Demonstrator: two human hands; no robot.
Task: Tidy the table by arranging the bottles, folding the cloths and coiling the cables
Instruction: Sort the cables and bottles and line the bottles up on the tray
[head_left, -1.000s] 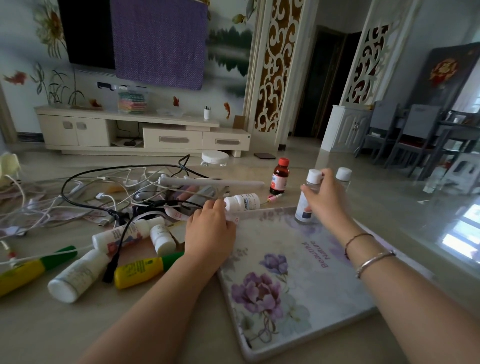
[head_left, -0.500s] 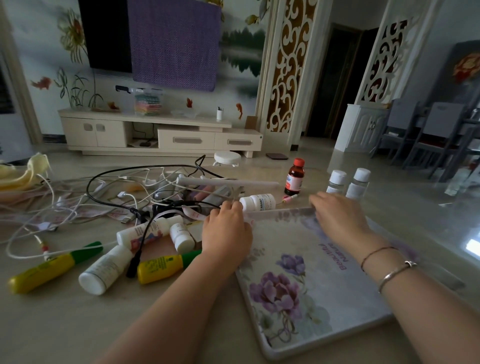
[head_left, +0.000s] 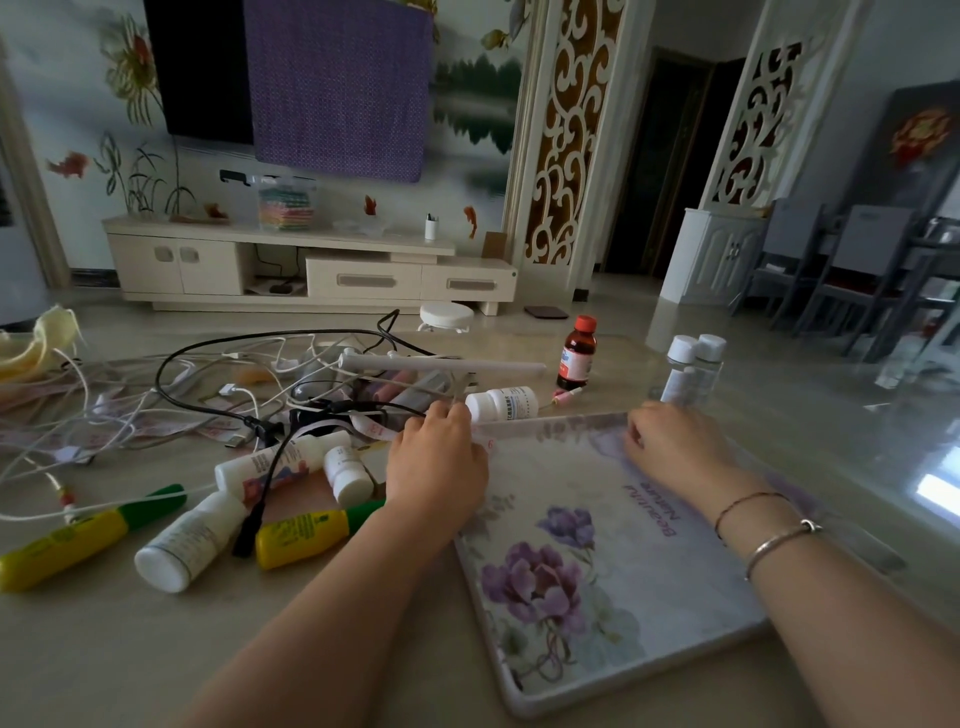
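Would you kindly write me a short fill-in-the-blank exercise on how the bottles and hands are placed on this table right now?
1. The brown bottle has a ___ cap.
2. The flowers printed on the tray are ___.
3. The bracelets sit on the wrist of the ___ hand.
4. The white pill bottle just beyond the left hand is lying on its ___.

Missing words: red; purple; right; side

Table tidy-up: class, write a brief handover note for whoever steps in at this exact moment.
Hands: left hand and right hand rest on the far edge of the flowered tray; whether either grips anything is unclear.
Done: brown bottle and two clear white-capped bottles stand upright beyond the tray.
Left: white bottles and yellow tubes lie on their sides left of the tray; cables tangled behind them; yellow cloth unfolded at far left.
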